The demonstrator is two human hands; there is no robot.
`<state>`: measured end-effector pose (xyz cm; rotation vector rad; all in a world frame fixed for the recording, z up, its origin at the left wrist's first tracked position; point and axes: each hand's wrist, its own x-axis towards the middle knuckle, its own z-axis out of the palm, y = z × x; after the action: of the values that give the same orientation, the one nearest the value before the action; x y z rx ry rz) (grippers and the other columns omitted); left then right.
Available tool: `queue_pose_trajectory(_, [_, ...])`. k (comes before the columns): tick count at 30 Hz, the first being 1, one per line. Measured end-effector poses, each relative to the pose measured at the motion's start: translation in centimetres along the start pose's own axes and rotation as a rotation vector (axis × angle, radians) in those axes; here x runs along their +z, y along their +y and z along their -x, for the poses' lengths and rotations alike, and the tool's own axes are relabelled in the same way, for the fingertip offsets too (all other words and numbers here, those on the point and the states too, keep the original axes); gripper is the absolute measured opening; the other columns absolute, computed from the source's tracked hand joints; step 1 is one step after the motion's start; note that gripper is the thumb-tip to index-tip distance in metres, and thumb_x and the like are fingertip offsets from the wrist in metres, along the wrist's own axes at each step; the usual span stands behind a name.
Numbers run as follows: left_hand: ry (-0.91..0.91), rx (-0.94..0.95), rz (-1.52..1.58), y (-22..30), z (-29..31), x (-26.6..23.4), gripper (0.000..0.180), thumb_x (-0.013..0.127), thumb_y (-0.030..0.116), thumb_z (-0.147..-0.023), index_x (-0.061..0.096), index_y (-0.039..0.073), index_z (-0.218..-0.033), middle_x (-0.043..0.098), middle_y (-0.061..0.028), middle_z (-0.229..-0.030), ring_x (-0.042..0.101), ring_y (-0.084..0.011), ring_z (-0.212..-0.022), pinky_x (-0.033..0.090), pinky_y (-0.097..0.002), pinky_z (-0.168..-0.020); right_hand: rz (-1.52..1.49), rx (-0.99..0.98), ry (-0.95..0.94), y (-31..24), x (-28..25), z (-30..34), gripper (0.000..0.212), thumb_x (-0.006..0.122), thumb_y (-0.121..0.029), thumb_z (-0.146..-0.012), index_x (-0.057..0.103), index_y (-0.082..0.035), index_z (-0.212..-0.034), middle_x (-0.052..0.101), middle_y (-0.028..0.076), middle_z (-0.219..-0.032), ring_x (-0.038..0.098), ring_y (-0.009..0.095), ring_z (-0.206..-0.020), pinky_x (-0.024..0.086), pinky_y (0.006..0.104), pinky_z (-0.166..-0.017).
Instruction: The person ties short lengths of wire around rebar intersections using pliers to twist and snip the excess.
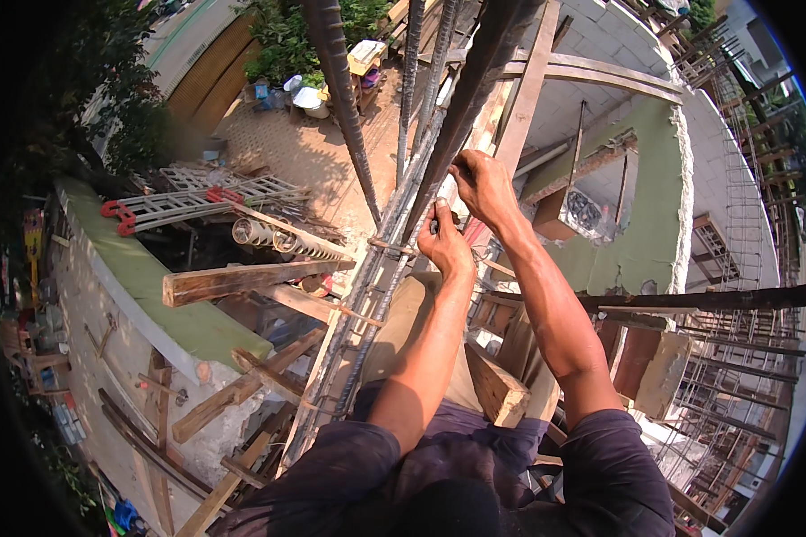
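My left hand [445, 240] is closed beside a thick dark steel bar [464, 107], thumb up against the bent fingers. Just above and to its right, my right hand [484, 186] is closed too, its fingertips pinched close to the same bar. Whatever the fingers hold is too small or hidden to make out. A small white patch shows between the two hands. Below them runs a long cage of ribbed reinforcing bars [345, 347], bound by cross ties [392, 246]. More upright ribbed bars [340, 89] rise on the far side.
Rough timber beams [251, 279] jut out left of the cage. A wooden block [501, 385] lies by my legs. Far below are a paved yard [269, 134] and a ladder with red fittings [215, 199]. A green wall [636, 259] and scaffolding [734, 376] stand at right.
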<state>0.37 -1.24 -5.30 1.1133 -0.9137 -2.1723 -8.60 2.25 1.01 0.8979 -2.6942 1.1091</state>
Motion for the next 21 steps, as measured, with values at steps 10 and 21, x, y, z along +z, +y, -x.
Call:
queue_pose_trajectory(10, [0.015, 0.06, -0.04, -0.8, -0.1, -0.2, 0.027, 0.067, 0.027, -0.095, 0.063, 0.0, -0.098, 0.055, 0.0004, -0.074, 0.048, -0.0093, -0.065, 0.037, -0.026, -0.057, -0.279, 0.217, 0.155, -0.9, 1.1, -2.5, 0.021, 0.07, -0.016, -0.085, 0.07, 0.002, -0.095, 0.072, 0.015, -0.079, 0.069, 0.022, -0.07, 0.052, 0.0359, -0.064])
queue_pose_trajectory(21, [0.129, -0.082, 0.173, 1.9, 3.5, 0.0, 0.023, 0.06, 0.029, -0.098, 0.055, 0.007, -0.094, 0.052, -0.0013, -0.075, 0.05, -0.0122, -0.068, 0.043, -0.0295, -0.062, -0.251, 0.309, 0.112, -1.0, -0.4, -3.4, 0.035, 0.068, -0.032, -0.09, 0.073, 0.001, -0.1, 0.072, 0.009, -0.076, 0.067, 0.018, -0.07, 0.052, 0.0346, -0.068])
